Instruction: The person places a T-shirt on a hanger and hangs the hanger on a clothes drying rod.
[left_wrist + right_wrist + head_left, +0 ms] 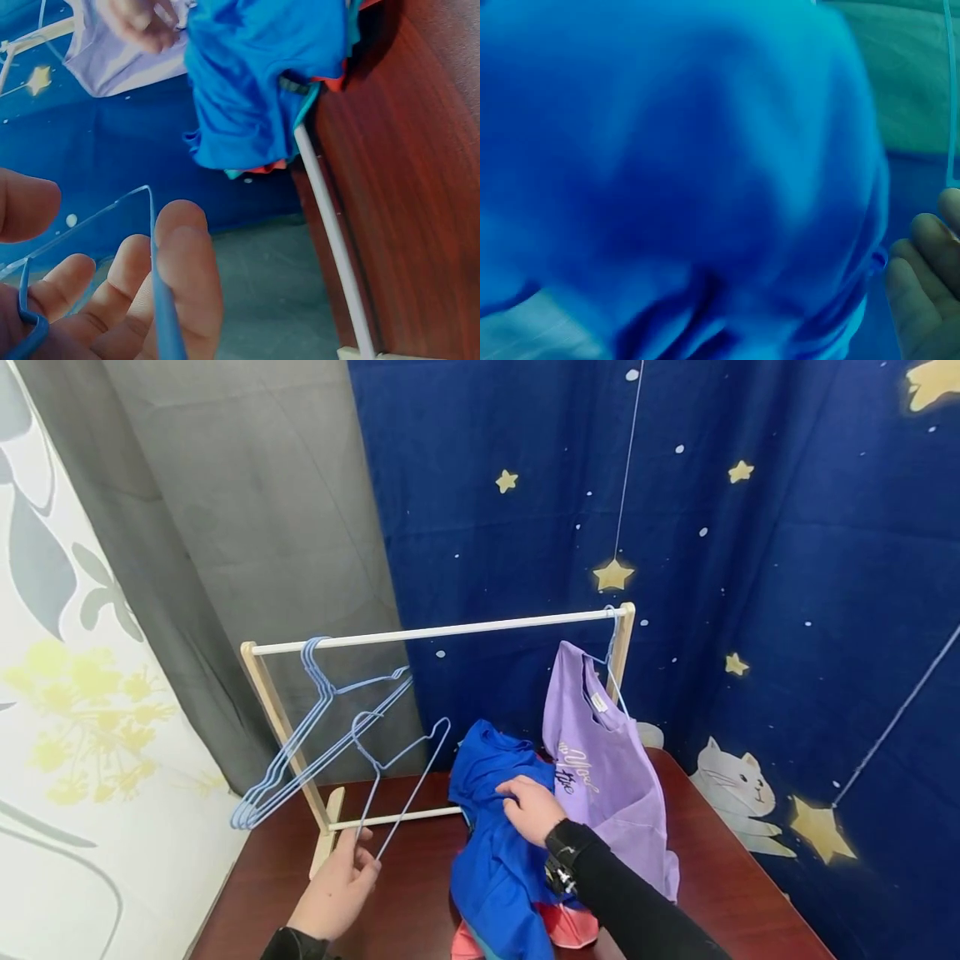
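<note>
My left hand (337, 885) holds a light blue wire clothes hanger (413, 792) upright over the table; in the left wrist view the hanger (166, 322) runs across the curved fingers, with the thumb apart from them. Over a crumpled blue shirt (491, 852) is my right hand (534, 811), fingers loosely bent. The shirt lies on top of other folded clothes, whose coral cloth (570, 928) shows below. Blurred blue fabric (705, 150) fills most of the right wrist view, where the right fingers are hidden.
A wooden clothes rack (442, 631) stands on the dark red table (720, 860). Several blue hangers (300, 735) hang at its left end, and a purple shirt (600, 760) on a hanger at its right. Curtains (525, 552) rise close behind.
</note>
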A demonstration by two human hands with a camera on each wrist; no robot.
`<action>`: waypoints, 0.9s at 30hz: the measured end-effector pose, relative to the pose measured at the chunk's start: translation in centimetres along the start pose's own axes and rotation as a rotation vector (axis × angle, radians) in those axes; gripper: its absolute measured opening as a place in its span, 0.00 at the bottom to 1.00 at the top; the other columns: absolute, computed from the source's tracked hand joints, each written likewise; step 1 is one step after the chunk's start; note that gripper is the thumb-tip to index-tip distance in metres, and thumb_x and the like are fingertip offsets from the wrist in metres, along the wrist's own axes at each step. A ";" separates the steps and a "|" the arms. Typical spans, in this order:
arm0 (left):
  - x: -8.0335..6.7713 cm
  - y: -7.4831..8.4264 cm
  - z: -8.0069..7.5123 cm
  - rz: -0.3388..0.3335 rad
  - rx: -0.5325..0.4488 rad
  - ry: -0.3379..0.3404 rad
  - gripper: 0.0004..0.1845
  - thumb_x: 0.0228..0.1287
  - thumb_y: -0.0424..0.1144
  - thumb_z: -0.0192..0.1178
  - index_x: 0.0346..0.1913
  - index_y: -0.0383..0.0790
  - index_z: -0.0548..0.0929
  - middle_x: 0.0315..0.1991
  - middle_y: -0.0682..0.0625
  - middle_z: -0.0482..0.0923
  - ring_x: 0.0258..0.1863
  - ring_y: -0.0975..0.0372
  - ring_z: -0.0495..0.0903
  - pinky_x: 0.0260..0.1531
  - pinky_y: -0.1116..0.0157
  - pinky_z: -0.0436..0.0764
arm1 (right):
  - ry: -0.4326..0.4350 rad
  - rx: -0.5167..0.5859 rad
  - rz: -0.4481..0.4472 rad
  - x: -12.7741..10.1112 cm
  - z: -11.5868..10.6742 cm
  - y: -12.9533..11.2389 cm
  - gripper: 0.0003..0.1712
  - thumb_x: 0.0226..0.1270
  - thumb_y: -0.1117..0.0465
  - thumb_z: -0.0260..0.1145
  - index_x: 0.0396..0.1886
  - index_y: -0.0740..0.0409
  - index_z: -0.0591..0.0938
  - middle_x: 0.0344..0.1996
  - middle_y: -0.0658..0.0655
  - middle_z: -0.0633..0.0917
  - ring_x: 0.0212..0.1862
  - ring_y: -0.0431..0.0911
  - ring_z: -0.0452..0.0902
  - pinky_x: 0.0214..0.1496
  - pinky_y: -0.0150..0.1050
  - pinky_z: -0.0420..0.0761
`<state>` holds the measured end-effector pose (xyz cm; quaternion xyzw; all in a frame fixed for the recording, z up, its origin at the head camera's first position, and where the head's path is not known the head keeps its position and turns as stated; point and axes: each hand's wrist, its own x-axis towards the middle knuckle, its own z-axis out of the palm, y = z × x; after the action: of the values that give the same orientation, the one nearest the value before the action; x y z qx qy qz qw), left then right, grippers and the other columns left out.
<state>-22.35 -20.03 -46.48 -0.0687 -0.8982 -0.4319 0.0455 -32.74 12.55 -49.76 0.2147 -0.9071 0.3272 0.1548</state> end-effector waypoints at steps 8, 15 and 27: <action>0.8 -0.7 1.3 0.007 0.086 -0.029 0.19 0.67 0.32 0.61 0.59 0.39 0.70 0.29 0.55 0.74 0.22 0.65 0.73 0.25 0.64 0.71 | -0.198 -0.159 -0.102 3.4 2.6 -2.6 0.15 0.67 0.63 0.64 0.51 0.60 0.86 0.46 0.54 0.84 0.52 0.49 0.81 0.56 0.44 0.78; 2.0 -0.8 2.2 0.027 0.107 -0.069 0.20 0.67 0.34 0.61 0.59 0.37 0.70 0.29 0.55 0.74 0.24 0.63 0.72 0.26 0.63 0.71 | -0.318 -0.478 -0.147 4.8 5.3 -2.2 0.04 0.59 0.60 0.69 0.31 0.52 0.89 0.31 0.51 0.79 0.35 0.47 0.80 0.39 0.41 0.80; 2.1 -1.7 2.7 0.035 0.079 -0.122 0.20 0.67 0.35 0.61 0.58 0.37 0.69 0.29 0.55 0.74 0.25 0.65 0.73 0.29 0.64 0.71 | -0.283 -0.679 0.023 3.2 10.1 1.8 0.04 0.60 0.59 0.71 0.30 0.52 0.90 0.54 0.58 0.74 0.44 0.55 0.74 0.31 0.51 0.82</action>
<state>-24.79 -18.78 -49.24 -0.1087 -0.9142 -0.3905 0.0008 -37.75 6.23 -56.81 0.1842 -0.9788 -0.0237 0.0866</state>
